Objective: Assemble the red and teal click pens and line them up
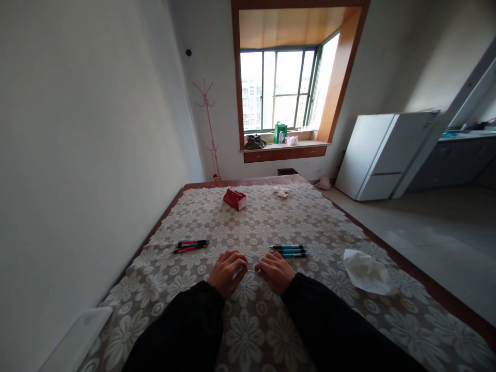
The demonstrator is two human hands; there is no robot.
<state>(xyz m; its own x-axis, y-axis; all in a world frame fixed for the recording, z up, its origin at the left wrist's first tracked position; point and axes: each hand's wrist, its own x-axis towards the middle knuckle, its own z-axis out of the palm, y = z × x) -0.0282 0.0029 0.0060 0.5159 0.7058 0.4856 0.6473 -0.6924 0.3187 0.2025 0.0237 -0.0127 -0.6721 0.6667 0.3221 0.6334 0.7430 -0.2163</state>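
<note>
My left hand [228,272] and my right hand [276,270] rest low over the patterned tablecloth [245,333], a small gap apart. Both have curled, closed fingers. A thin pale sliver [251,270] shows between the fingertips, too small to name; whether each hand grips it is partly hidden by the fingers. Just beyond my right hand lie several blue-and-black pens [289,251], side by side. To the left and a little beyond my left hand is a group of red-and-black pens [191,246].
A red tissue pack [234,199] and a crumpled white tissue [281,192] lie toward the table's far end. Right of my hands is a white paper sheet [366,271]. A white object [79,336] sits at the near left, beside the wall.
</note>
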